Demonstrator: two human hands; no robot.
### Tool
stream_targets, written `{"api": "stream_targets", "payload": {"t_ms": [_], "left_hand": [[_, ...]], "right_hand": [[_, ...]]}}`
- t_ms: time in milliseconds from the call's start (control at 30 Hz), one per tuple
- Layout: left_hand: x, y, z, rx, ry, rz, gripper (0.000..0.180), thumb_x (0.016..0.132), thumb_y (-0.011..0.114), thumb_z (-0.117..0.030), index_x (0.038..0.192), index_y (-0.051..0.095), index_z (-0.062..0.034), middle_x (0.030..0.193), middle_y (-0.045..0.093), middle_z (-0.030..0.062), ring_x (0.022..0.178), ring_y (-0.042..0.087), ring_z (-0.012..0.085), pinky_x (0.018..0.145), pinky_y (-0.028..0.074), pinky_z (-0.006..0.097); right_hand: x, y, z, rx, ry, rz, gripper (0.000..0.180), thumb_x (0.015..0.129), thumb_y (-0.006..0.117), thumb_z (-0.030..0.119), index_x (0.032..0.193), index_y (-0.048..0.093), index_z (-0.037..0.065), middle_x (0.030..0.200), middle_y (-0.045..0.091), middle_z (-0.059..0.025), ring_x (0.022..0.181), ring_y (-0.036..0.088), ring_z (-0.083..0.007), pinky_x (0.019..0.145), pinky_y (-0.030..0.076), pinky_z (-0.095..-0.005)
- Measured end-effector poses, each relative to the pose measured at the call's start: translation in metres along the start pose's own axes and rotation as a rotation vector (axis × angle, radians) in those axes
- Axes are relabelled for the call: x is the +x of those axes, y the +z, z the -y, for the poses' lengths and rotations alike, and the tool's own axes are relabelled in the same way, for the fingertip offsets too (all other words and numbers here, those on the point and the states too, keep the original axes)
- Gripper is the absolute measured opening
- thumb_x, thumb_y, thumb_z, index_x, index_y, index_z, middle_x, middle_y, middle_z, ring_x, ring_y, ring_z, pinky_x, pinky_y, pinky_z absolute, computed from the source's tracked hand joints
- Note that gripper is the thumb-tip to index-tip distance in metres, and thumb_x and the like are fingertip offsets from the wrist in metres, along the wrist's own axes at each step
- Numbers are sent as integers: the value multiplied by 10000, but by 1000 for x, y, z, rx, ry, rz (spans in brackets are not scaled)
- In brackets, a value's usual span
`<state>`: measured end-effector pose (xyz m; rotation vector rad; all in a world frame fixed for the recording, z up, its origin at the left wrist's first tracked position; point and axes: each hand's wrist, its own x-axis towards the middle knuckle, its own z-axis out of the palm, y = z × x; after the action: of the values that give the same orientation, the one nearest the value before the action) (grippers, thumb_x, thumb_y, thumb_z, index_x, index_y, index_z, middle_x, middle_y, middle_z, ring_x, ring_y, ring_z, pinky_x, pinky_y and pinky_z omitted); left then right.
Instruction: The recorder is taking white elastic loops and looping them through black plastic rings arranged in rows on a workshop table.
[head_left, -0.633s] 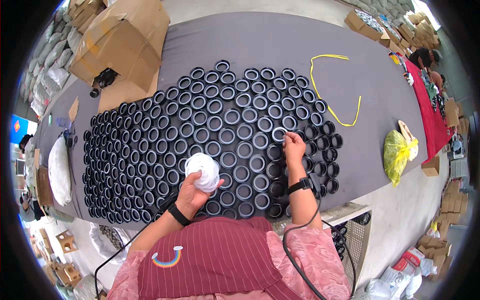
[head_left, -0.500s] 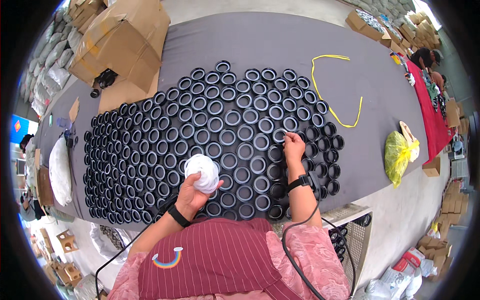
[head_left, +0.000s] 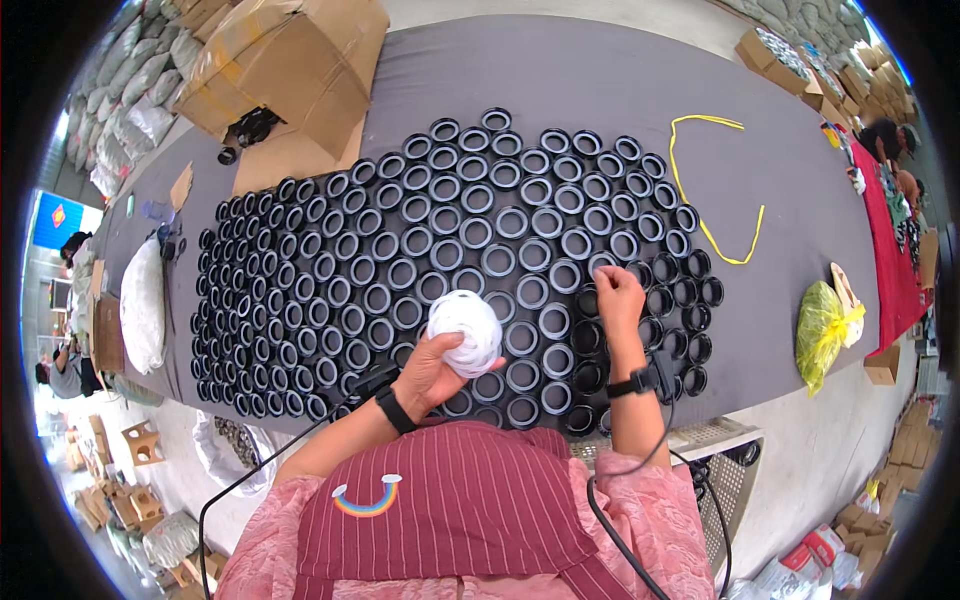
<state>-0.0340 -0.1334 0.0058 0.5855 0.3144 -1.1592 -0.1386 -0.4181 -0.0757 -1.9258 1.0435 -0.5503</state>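
Rings (head_left: pixel 497 260) cover our grey surface (head_left: pixel 560 70); left hand (head_left: pixel 432 368) grips the white wad (head_left: pixel 465 330), right hand (head_left: pixel 618 297) pinches one ring — we'd best keep rows undisturbed.

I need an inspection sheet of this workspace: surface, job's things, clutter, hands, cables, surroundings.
Surface: long grey table, mostly covered.
Job's things: rows of black rings; white bundle.
Clutter: yellow strap, yellow-green bag, open cardboard box, white sack.
Hands: left hand holds the white bundle; right hand touches a ring.
Cables: black cables run from both wrists.
Surroundings: boxes and sacks on the floor; other people at the edges.
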Motion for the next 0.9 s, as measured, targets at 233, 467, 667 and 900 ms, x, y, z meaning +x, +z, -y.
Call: {"api": "stream_targets", "payload": {"t_ms": [233, 467, 667, 900], "left_hand": [[0, -6, 9, 81, 44, 78, 493, 839, 599, -52, 1297, 418, -84, 1200, 553, 120, 1101, 569, 286, 933, 489, 497], [-13, -10, 12, -105, -56, 50, 448, 882, 599, -172, 1286, 430, -78, 1218, 556, 119, 1112, 565, 275, 938, 476, 475], [-16, -10, 13, -48, -46, 98, 445, 880, 590, -212, 1278, 442, -80, 1214, 563, 124, 1109, 565, 292, 924, 473, 513], [-19, -14, 8, 8, 56, -93, 424, 870, 600, -198, 1267, 477, -113, 1209, 583, 102, 1122, 565, 295, 896, 465, 604]], "right_hand": [[-119, 2, 144, 288, -341, 426, 213, 765, 730, 134, 935, 658, 27, 764, 604, -60, 595, 556, -141, 552, 449, -259], [-137, 19, 133, 240, -302, 429, 124, 795, 684, 61, 875, 607, 5, 740, 606, -57, 601, 596, -104, 531, 483, -253], [-139, 12, 123, 761, 211, 649, 85, 840, 637, 8, 904, 586, -13, 750, 610, -32, 591, 594, -93, 519, 482, -209], [-127, -19, 86, 727, 197, 433, 82, 827, 678, 34, 905, 691, 13, 710, 614, 16, 538, 533, -58, 490, 435, -186]]}}
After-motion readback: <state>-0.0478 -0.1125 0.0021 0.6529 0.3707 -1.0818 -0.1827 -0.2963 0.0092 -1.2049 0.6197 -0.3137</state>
